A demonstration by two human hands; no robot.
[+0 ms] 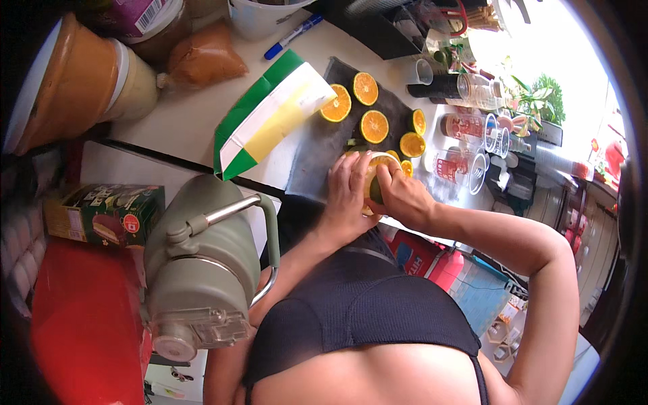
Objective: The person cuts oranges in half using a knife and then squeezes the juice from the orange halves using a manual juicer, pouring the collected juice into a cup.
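My left hand [349, 187] is wrapped around the side of a yellowish round juicer or cup [372, 177] at the near edge of a dark mat [334, 147]. Over its top, my right hand [402, 195] grips a green-skinned citrus half [375, 191] and presses it against the rim. Cut orange halves lie on the mat beyond my hands, among them one [374, 126] with its flesh facing up. To their right, squeezed-looking halves [412, 145] rest close together. The inside of the juicer or cup is mostly hidden by my fingers.
A green and white carton [273, 116] lies left of the mat, near a blue marker [293, 36]. A large grey-green bottle [202, 263] stands close at left beside a snack box [106, 215]. Printed plastic cups [450, 167] and a glass bottle [481, 91] are at right.
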